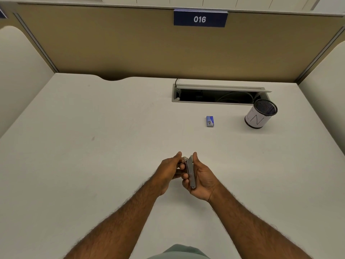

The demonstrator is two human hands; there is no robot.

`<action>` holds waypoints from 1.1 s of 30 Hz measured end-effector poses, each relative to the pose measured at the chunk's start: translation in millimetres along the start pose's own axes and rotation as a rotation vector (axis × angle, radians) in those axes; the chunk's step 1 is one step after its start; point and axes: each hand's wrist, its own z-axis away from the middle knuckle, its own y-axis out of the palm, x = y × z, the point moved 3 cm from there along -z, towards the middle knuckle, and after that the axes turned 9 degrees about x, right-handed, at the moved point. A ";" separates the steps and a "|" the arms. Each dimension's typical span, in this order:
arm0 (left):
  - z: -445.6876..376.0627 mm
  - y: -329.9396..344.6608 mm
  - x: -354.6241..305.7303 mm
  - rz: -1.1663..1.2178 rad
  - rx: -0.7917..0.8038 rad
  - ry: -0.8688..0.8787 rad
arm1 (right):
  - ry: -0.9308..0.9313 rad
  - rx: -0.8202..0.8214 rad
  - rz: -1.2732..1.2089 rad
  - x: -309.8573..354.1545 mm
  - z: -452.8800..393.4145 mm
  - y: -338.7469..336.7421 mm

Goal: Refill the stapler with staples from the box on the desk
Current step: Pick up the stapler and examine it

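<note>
A small grey metal stapler [190,171] is held on edge above the desk's near middle, its length running away from me. My right hand [202,179] cradles it from the right, thumb tip at its far end. My left hand [169,170] grips its left side with fingertips near the far end. Whether the stapler is opened cannot be told. A small blue staple box [210,121] lies flat and closed on the desk, well beyond both hands and slightly right.
A black mesh pen cup [260,114] with a white paper wrap stands at the back right. Behind the box is an open cable tray slot [214,97] in the white desk [93,146]. Tan partition walls enclose the desk on three sides.
</note>
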 end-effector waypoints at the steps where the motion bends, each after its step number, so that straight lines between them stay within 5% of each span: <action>1: 0.2 0.4 -0.3 -0.005 0.000 -0.001 | -0.006 0.004 0.007 0.1 -0.2 0.0; 9: 0.3 1.2 -0.9 -0.009 -0.012 -0.012 | -0.023 -0.018 0.041 3.0 -2.8 2.3; 16: -1.3 5.0 1.3 0.000 -0.012 0.062 | -0.184 -0.401 0.612 9.3 -5.8 8.3; 27: -0.9 11.7 -6.2 0.350 -0.036 0.008 | -0.469 -0.563 1.132 21.1 -14.4 20.5; 33: 0.6 24.4 -8.3 0.452 -0.065 0.047 | -0.475 -0.638 1.189 25.2 -17.4 17.5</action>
